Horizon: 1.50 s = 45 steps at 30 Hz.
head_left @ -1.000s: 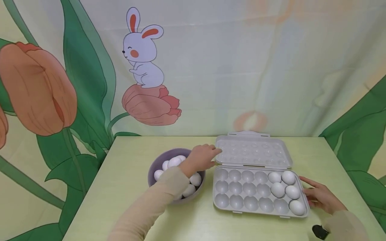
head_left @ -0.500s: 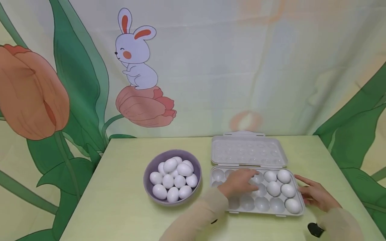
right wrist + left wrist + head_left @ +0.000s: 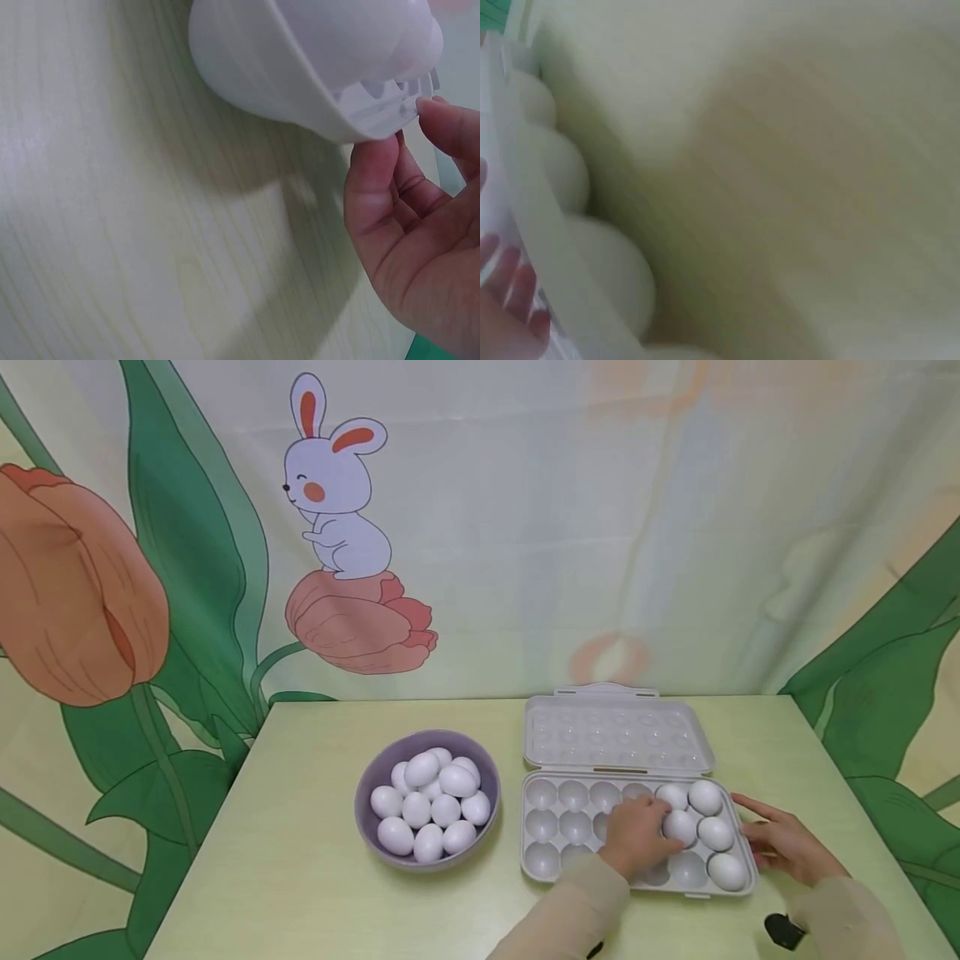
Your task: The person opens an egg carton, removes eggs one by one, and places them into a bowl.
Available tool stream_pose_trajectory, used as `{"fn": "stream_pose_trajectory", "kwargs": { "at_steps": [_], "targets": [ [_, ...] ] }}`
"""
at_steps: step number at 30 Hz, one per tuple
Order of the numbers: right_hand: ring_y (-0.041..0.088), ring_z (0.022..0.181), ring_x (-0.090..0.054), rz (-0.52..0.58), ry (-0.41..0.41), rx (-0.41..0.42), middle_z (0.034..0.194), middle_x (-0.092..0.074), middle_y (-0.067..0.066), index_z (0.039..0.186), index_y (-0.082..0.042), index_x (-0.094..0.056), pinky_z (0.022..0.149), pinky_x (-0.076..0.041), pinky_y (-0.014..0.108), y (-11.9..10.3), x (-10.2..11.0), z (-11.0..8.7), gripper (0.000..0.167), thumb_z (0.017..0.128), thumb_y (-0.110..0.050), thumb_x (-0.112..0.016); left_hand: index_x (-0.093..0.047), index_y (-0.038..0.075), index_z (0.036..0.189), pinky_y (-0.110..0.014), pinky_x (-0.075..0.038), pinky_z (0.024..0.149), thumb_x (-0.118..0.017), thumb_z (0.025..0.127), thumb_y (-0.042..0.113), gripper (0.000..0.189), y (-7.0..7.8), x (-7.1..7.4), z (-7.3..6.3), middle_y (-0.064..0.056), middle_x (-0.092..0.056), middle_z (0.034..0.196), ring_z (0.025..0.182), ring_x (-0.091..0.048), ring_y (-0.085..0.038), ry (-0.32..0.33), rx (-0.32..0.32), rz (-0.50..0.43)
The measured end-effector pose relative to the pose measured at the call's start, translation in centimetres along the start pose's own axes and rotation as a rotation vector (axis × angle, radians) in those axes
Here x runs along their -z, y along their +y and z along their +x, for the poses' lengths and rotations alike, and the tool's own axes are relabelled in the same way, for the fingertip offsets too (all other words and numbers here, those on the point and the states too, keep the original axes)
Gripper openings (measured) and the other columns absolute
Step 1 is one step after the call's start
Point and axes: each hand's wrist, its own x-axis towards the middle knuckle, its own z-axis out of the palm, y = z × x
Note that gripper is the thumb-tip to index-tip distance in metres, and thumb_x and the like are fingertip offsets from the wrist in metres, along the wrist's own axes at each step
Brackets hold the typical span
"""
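The grey plastic egg carton (image 3: 622, 887) lies with its lid (image 3: 618, 735) folded back behind it. Several white eggs fill cups at its right end. My left hand (image 3: 636, 833) reaches over the cups, thumb and fingers around the left side of a white egg (image 3: 680, 828) in the middle row. In the left wrist view, the fingers (image 3: 519, 292) show behind the carton's rim, and that egg is out of sight. My right hand (image 3: 795, 847) grips the carton's right end. Its thumb (image 3: 446, 124) lies on the rim and other fingers come from below in the right wrist view.
A purple bowl (image 3: 365, 827) heaped with several white eggs stands left of the carton on the pale wood-grain table (image 3: 300, 877). A curtain with a rabbit (image 3: 345, 539) and tulips hangs behind. A black object (image 3: 783, 932) shows by the right sleeve.
My left hand has moved right from above the bowl, across the carton, to the egg in the middle row. The right hand stays at the carton's end. The head view has shifted slightly.
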Motion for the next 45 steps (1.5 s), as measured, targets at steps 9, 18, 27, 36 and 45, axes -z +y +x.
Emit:
{"fn": "stream_pose_trajectory", "kwargs": {
  "at_steps": [9, 18, 27, 36, 45],
  "targets": [
    [0.008, 0.069, -0.053, -0.001, 0.008, -0.004, 0.079, -0.056, -0.006, 0.142, -0.019, -0.016, 0.062, -0.045, 0.025, -0.1, 0.1, 0.0, 0.070, 0.085, -0.022, -0.056, -0.062, 0.028, 0.093, -0.023, -0.038, 0.073, -0.062, 0.064, 0.059, 0.042, 2.3, -0.6, -0.1, 0.011, -0.054, 0.095, 0.085, -0.050, -0.008, 0.091, 0.216, 0.075],
    [0.006, 0.066, -0.053, 0.009, 0.002, 0.009, 0.075, -0.057, -0.007, 0.142, -0.020, -0.017, 0.060, -0.045, 0.024, 0.1, 0.0, 0.0, 0.068, 0.085, -0.020, -0.054, -0.062, 0.026, 0.090, -0.025, -0.037, 0.079, -0.065, 0.063, 0.059, 0.043, 2.5, -1.1, -0.2, 0.010, -0.054, 0.096, 0.089, -0.049, -0.008, 0.143, 0.270, 0.002],
    [0.008, 0.065, -0.051, -0.011, 0.020, 0.002, 0.075, -0.055, -0.006, 0.142, -0.015, -0.014, 0.059, -0.044, 0.024, 0.0, -0.1, 0.1, 0.069, 0.085, -0.019, -0.054, -0.059, 0.017, 0.077, -0.020, -0.036, 0.063, -0.071, 0.057, 0.041, 0.033, 1.1, 0.1, 0.5, 0.008, -0.052, 0.074, 0.068, -0.047, -0.007, 0.141, 0.285, -0.429],
    [0.008, 0.068, -0.052, -0.012, 0.002, -0.001, 0.078, -0.056, -0.006, 0.142, -0.014, -0.011, 0.061, -0.044, 0.025, -0.1, 0.0, 0.1, 0.072, 0.085, -0.020, -0.055, -0.053, 0.012, 0.076, -0.018, -0.036, 0.054, -0.069, 0.064, 0.032, 0.029, -3.5, 7.8, 2.1, 0.004, -0.050, 0.066, 0.061, -0.045, -0.009, -0.014, 0.383, -0.599],
    [0.007, 0.064, -0.051, -0.012, 0.002, 0.006, 0.076, -0.055, -0.007, 0.142, -0.021, -0.016, 0.060, -0.044, 0.024, 0.1, -0.2, 0.2, 0.068, 0.085, -0.021, -0.054, -0.049, 0.011, 0.073, -0.019, -0.034, 0.051, -0.064, 0.068, 0.028, 0.024, -9.7, 14.7, 2.6, 0.003, -0.047, 0.067, 0.061, -0.042, -0.011, -0.023, 0.303, -0.470]
  ]
}}
